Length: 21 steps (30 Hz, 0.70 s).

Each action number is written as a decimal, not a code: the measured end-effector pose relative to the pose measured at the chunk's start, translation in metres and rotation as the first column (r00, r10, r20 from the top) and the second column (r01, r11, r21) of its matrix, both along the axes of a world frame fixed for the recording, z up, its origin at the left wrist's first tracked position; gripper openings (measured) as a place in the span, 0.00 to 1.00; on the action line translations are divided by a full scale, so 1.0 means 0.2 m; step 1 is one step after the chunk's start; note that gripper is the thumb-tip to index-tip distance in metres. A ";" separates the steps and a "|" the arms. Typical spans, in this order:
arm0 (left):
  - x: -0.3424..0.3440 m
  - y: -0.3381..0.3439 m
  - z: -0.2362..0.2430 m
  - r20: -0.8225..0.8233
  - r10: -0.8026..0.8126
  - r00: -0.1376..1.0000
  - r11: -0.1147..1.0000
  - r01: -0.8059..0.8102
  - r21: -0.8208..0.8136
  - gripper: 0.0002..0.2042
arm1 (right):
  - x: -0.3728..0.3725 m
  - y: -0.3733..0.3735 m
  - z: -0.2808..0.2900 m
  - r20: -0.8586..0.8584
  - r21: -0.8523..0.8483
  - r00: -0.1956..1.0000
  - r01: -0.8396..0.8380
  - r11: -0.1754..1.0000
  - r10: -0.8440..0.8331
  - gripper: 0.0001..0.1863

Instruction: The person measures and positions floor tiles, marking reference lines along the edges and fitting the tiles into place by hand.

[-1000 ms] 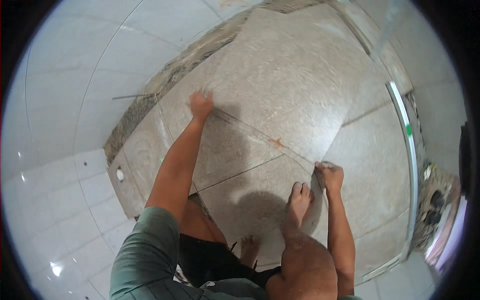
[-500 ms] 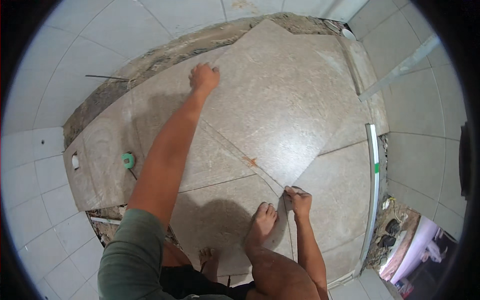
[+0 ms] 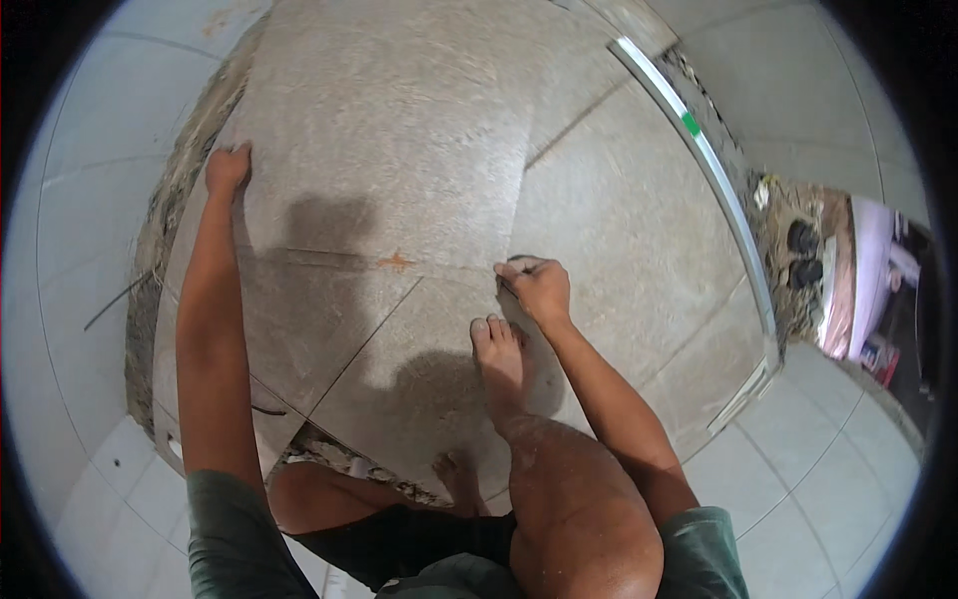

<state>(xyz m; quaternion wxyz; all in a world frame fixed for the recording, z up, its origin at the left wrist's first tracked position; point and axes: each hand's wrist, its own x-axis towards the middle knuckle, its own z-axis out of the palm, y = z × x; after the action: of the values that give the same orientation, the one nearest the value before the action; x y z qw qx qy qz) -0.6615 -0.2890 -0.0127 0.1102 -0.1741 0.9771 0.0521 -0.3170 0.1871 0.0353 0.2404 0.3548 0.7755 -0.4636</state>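
A large beige floor tile (image 3: 399,130) lies over other tiles of the same colour. At its left edge my left hand (image 3: 230,168) is closed, the fingers curled about the edge and the thumb toward its top face. Close to my bare foot, my right hand (image 3: 539,290) pinches the tile's near right corner between thumb and fingers. The undersides of both grips are hidden. An orange smudge (image 3: 396,262) marks the surface by the tile's near edge, between my two hands.
A long metal straightedge (image 3: 689,122) with a green band lies along the right side. Rubble strips border the left wall, where a dark rod (image 3: 118,301) sticks out. Dark shoes (image 3: 803,255) stand beyond the straightedge at the right. My foot (image 3: 499,359) rests on a lower tile.
My view has turned, so the tile and straightedge appear rotated counterclockwise. Both hands remain at the tile's edges. The green tape measure seen earlier no longer shows.
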 end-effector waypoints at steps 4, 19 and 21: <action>0.01 0.02 0.03 0.051 -0.080 0.995 0.996 0.079 0.028 0.37 | -0.01 -0.01 0.06 0.006 0.017 1.000 0.002 1.000 -0.002 0.14; -0.17 -0.41 0.18 -0.033 -0.231 0.972 0.973 0.231 -0.006 0.22 | -0.07 -0.14 0.02 -0.057 0.029 0.997 -0.044 0.999 0.046 0.15; 0.11 0.05 0.02 0.067 0.068 0.995 0.906 -0.090 0.414 0.19 | 0.07 0.02 -0.02 -0.009 0.102 0.999 -0.031 0.994 0.032 0.16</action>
<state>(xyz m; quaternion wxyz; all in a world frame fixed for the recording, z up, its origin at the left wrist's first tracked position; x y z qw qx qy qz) -0.6387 -0.2791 -0.0078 0.1675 -0.1873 0.9326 0.2592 -0.3030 0.1914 0.0305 0.2250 0.3519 0.8048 -0.4217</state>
